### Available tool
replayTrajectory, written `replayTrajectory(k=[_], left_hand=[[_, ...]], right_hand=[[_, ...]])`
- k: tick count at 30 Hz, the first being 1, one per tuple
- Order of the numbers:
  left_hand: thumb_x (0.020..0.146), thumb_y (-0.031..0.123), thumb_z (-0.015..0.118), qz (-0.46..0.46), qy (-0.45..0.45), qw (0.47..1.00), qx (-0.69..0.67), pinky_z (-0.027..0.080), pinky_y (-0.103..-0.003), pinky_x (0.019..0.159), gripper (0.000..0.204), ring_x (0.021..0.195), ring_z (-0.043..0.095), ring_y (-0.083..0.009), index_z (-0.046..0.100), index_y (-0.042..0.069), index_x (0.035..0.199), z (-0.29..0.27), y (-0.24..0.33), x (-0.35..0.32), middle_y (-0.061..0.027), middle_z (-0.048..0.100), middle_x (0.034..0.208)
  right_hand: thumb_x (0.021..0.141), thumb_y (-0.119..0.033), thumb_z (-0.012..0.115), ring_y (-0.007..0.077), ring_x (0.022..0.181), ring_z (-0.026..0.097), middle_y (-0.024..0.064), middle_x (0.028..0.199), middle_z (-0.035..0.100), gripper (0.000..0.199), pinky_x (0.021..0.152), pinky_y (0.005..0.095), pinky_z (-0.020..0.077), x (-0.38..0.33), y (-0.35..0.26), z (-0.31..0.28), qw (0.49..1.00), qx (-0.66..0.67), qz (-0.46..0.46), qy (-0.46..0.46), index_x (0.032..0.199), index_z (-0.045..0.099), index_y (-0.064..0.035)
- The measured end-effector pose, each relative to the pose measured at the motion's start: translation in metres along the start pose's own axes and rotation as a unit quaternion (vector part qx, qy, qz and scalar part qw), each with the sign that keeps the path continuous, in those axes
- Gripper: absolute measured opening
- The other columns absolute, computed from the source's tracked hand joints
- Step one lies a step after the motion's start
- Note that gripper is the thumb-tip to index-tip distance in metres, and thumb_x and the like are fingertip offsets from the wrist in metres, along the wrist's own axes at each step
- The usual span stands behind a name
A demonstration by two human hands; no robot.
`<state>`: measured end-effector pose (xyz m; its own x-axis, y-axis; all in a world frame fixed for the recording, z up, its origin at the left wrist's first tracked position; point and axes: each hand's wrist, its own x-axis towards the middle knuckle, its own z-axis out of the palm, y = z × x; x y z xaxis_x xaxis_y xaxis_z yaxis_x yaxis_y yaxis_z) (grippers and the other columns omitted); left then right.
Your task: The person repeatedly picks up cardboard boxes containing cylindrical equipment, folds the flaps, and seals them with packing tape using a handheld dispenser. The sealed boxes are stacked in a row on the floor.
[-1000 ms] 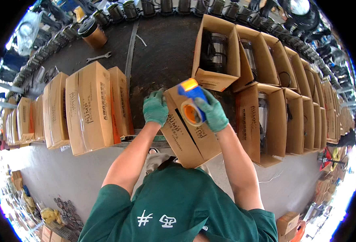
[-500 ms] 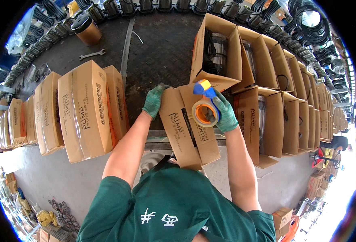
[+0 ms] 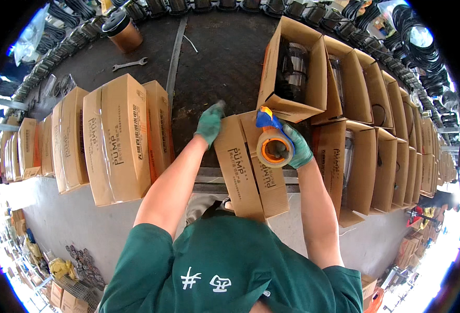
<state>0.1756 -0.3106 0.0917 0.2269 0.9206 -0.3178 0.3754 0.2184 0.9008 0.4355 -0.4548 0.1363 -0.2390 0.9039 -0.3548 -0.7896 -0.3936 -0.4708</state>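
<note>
A brown cardboard box (image 3: 235, 166) stands at the front table edge, close to my body, its two long top flaps folded down to a narrow seam. My right hand (image 3: 298, 146), in a green glove, is closed round a tape dispenser (image 3: 275, 148) with a blue and orange frame and a wide tape roll. The dispenser is over the far right part of the box top. Beside the box's far left corner is my left hand (image 3: 210, 125), also gloved, fingers stretched away from me, with nothing visible in it.
Open boxes (image 3: 298, 101) with metal pumps inside stand in rows at the right. Taped boxes (image 3: 116, 141) line the left side. A wrench (image 3: 130, 64) and a brown tub with a black lid (image 3: 123, 34) lie farther back on the dark table (image 3: 214, 57). Several pumps edge the table's far side.
The gap between the box flaps has narrowed from a dark opening to a thin seam. My left fingers have come off the box's corner and stretched outward. The view has shifted slightly.
</note>
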Motion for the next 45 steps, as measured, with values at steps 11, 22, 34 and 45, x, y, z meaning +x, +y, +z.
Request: replayTrajectory(k=[11,22,34,45], left_hand=[[0.102,0.051,0.065,-0.015,0.019,0.998,0.065,0.054,-0.044,0.091,0.052,0.104,0.068,-0.0303,0.068,0.001,0.117,-0.002,-0.004,-0.007,-0.0169,0.07,0.119],[0.086,0.063,0.076,0.097,-0.156,0.916,0.358,0.054,-0.045,0.101,0.073,0.119,0.068,-0.0321,0.067,0.012,0.138,-0.005,0.064,-0.013,-0.013,0.067,0.13],[0.083,0.066,0.078,0.088,-0.213,0.924,0.304,0.054,-0.044,0.105,0.084,0.123,0.069,-0.0321,0.061,0.015,0.149,-0.012,0.06,-0.009,-0.0169,0.071,0.135],[0.11,0.052,0.043,0.144,-0.189,0.906,0.349,0.049,-0.05,0.108,0.055,0.131,0.063,-0.0377,0.059,0.016,0.148,-0.012,0.056,-0.001,-0.0227,0.066,0.139]], right_hand=[[0.1,-0.036,0.072,0.0241,0.112,0.072,0.0142,0.126,0.072,0.054,0.097,0.0418,0.0624,0.006,-0.004,0.012,0.997,-0.029,0.032,0.058,0.141,0.061,-0.0031],[0.098,-0.039,0.075,0.0247,0.11,0.072,0.0146,0.123,0.073,0.058,0.097,0.0416,0.0621,-0.006,0.002,-0.006,0.998,0.025,0.009,0.051,0.139,0.061,-0.0005],[0.091,-0.034,0.085,0.0124,0.086,0.069,0.011,0.119,0.07,0.082,0.065,0.0253,0.0587,-0.088,0.097,0.136,0.89,-0.308,-0.227,0.247,0.156,0.046,-0.0031],[0.093,-0.027,0.08,0.0094,0.074,0.066,0.0098,0.106,0.071,0.075,0.058,0.0255,0.0565,-0.09,0.12,0.122,0.857,-0.382,-0.209,0.275,0.154,0.045,-0.0001]])
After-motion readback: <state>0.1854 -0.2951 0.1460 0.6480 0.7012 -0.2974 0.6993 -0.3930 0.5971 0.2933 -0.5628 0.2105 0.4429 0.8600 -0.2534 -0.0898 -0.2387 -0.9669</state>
